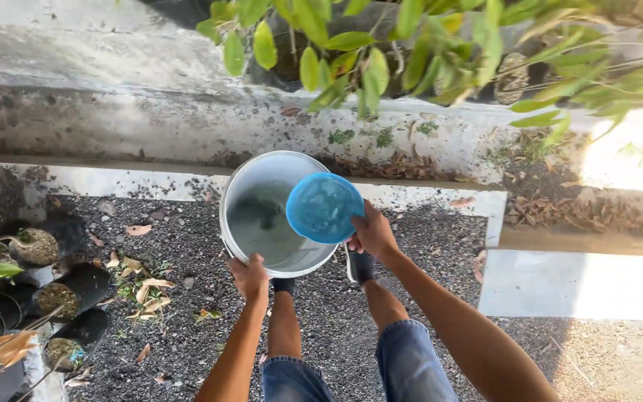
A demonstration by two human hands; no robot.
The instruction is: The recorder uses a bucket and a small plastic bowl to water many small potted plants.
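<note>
the bucket (262, 223) hangs over the gravel (187, 298), just in front of the person's feet and close to the pale concrete edge. left hand (250, 277) is clenched on the bucket's near rim, fingers curled over it. right hand (372, 234) grips the blue scoop (324, 208) by its right edge, so the scoop sits straight left of those fingers, hovering over the right side of the bucket mouth, bowl tilted toward the camera. looks like water low in the bucket, though the shade makes it hard to be sure. right hand is plainly the nearer one to the scoop.
</note>
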